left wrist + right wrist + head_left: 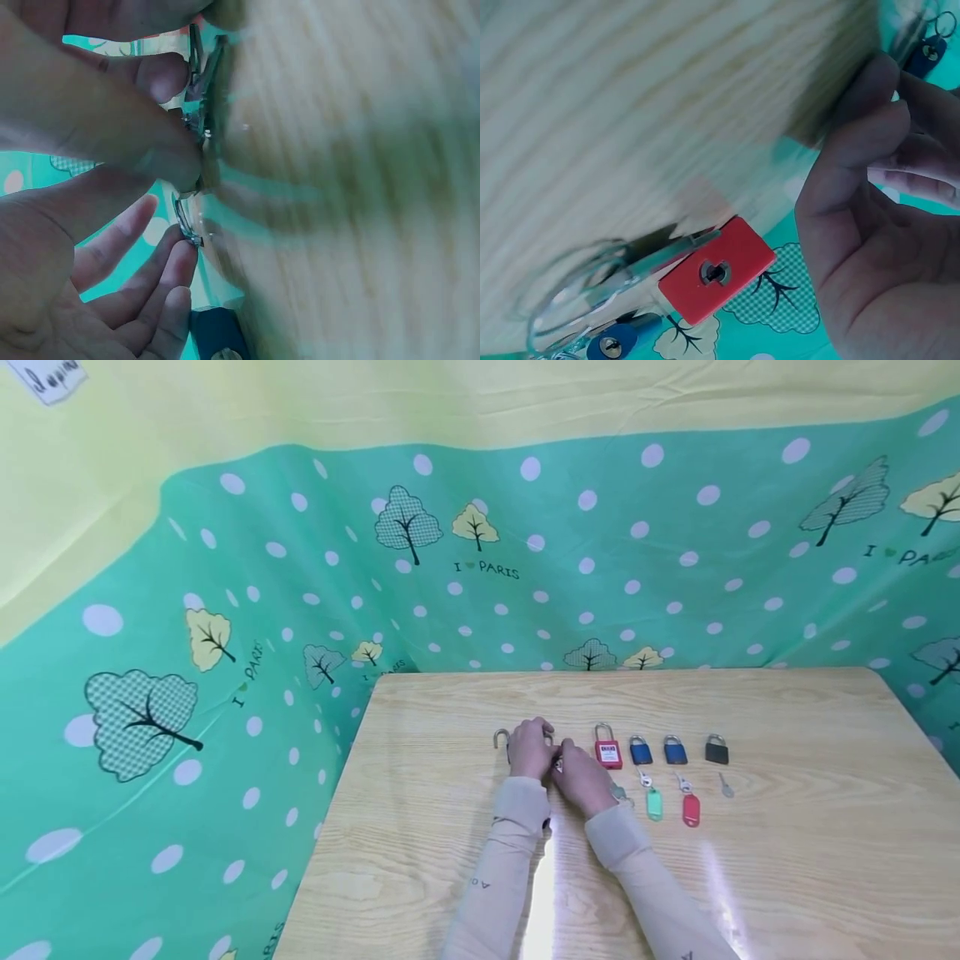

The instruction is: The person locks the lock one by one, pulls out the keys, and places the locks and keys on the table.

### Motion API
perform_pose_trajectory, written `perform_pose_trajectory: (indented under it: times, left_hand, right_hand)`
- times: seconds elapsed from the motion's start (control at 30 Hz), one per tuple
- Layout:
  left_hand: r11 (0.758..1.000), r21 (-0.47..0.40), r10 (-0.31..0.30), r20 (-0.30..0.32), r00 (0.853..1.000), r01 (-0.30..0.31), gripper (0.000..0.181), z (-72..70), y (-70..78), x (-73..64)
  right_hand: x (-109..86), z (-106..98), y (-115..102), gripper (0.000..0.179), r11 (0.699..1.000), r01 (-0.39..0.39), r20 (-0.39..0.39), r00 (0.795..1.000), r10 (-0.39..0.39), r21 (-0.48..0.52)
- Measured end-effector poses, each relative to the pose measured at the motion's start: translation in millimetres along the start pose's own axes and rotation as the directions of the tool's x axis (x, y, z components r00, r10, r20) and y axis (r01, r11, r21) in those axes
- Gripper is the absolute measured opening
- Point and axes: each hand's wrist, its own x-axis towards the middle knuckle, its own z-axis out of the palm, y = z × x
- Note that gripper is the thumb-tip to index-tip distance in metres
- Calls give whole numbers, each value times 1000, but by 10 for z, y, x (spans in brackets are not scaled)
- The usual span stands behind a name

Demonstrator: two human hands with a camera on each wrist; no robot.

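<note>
On the wooden table my two hands meet. My left hand (531,747) is bent over a padlock whose shackle (549,737) shows past its fingers; the padlock's body is mostly hidden. In the left wrist view, left fingers (176,259) touch a curved metal piece. My right hand (583,777) comes in from the right with curled fingers, pinching what looks like a key (196,56), largely covered. Left of my left hand, an open shackle (501,738) stands up from a partly hidden padlock; the left wrist view shows a dark blue lock body (217,334) below the fingers.
Right of my hands is a row: a red padlock (608,753), two blue padlocks (641,752) and a black padlock (717,750). Before them lie keys with a green tag (655,804) and a red tag (691,810), and a bare key (726,787). A patterned cloth (510,602) hangs behind.
</note>
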Motion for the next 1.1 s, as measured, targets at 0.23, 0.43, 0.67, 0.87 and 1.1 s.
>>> perform_pose_trajectory:
  times: [0.23, 0.43, 0.67, 0.87, 1.1]
  left_hand:
    - [998, -67, 3, 26, 1000, -1, 33, -18, -18, -7]
    - [993, -113, 28, 65, 997, -21, 36, -73, -48, -18]
    - [986, -164, 36, 101, 994, -19, 35, -83, -105, -28]
    - [986, -165, 31, 112, 993, -12, 31, -113, -105, -57]
    - [978, -207, 28, 177, 984, 9, 25, -138, -39, -136]
  right_hand:
    - [-8, -4, 14, 28, 1000, 12, -36, 999, -12, -9]
    - [0, -22, 27, 28, 1000, -10, -24, 1000, 10, 7]
    - [-26, -22, 21, 20, 1000, 14, -46, 999, -14, -4]
    - [-45, -24, 21, 21, 999, -40, -17, 999, 40, 12]
    - [-61, 5, 37, 21, 1000, -22, -39, 999, 23, 17]
